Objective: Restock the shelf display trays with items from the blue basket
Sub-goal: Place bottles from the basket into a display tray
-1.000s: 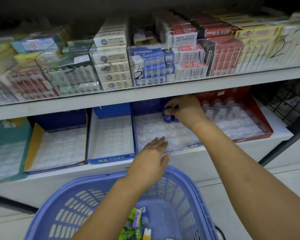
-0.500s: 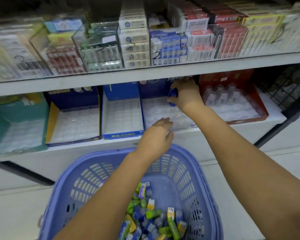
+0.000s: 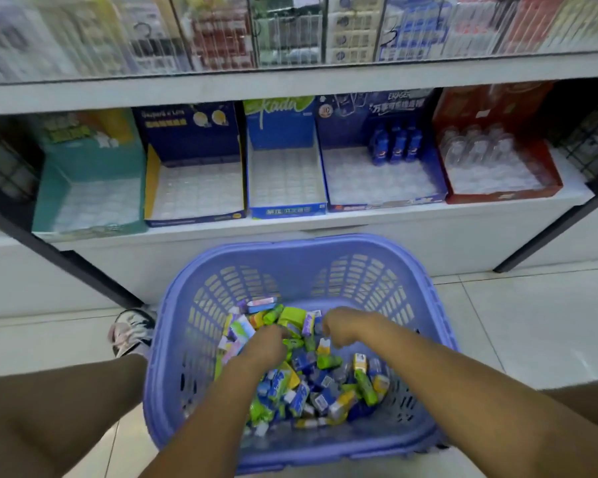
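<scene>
Your left grip (image 3: 268, 341) and right grip (image 3: 344, 326) both curl down into the packets (image 3: 325, 384) heaped in the blue basket (image 3: 290, 248), directly beneath them. I cannot tell whether either holds one. The display trays (image 3: 285, 210) sit beyond its far rim.

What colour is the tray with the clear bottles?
The tray is red; the head view shows it best.

One head-worn camera looks forward and down, close above the blue basket (image 3: 301, 248), shelf (image 3: 428, 232) beyond.

forearms (image 3: 463, 391): bare | leg: bare | sneaker (image 3: 132, 331): black, white and pink, on left foot
</scene>
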### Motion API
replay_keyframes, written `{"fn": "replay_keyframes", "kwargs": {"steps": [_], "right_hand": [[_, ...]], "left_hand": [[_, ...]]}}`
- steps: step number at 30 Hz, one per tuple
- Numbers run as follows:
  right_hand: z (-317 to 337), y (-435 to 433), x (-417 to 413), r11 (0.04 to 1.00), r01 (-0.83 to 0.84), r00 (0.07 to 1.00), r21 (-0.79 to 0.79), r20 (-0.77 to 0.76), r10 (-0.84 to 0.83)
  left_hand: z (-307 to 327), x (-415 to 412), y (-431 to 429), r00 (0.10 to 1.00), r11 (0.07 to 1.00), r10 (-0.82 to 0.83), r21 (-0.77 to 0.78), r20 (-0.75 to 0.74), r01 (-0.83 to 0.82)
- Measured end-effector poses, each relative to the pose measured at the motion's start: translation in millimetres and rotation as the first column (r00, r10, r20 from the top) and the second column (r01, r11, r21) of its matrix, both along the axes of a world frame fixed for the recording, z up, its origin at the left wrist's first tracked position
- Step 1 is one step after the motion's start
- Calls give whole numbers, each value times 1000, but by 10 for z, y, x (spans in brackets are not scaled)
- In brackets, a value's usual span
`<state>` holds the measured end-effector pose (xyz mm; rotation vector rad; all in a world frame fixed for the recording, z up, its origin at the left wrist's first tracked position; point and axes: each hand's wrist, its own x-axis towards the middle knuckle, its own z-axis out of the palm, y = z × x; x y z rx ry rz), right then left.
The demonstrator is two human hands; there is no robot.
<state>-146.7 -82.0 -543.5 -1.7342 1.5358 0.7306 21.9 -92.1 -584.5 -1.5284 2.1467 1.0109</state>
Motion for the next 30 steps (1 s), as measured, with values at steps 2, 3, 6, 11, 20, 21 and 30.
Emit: {"fn": "replay_keyframes", "kwargs": {"steps": [2, 3, 6, 11, 20, 21, 30], "right_hand": [[-314, 122, 24, 999, 26, 1000, 32, -6, -26], [-452, 171, 17, 999, 37, 999, 40, -9, -36], [-667, 260, -4, 995, 100, 994, 15, 43, -101], [-899, 232, -64, 985, 167, 974, -46, 162, -158], [-278, -199, -253, 750, 494, 591, 439, 463, -661], [-122, -257, -288, 729, 489, 528, 480, 503, -685], [1258, -554, -736, 752, 533, 55, 387, 871, -487]], "left_hand": [[-153, 47, 44, 999, 1000, -16, 1, 39, 16], [-212, 53, 51, 998, 1000, -22, -20, 54, 23], [-319, 9, 31, 991, 992, -46, -111, 124, 60], [-496, -111, 4, 959, 976, -55, -188, 278, 110], [-246, -176, -201, 956, 991, 131, -18, 261, -131], [-119, -164, -269, 963, 983, 159, 50, 219, -174], [1229, -96, -640, 616, 673, 688, 654, -383, -346]]}}
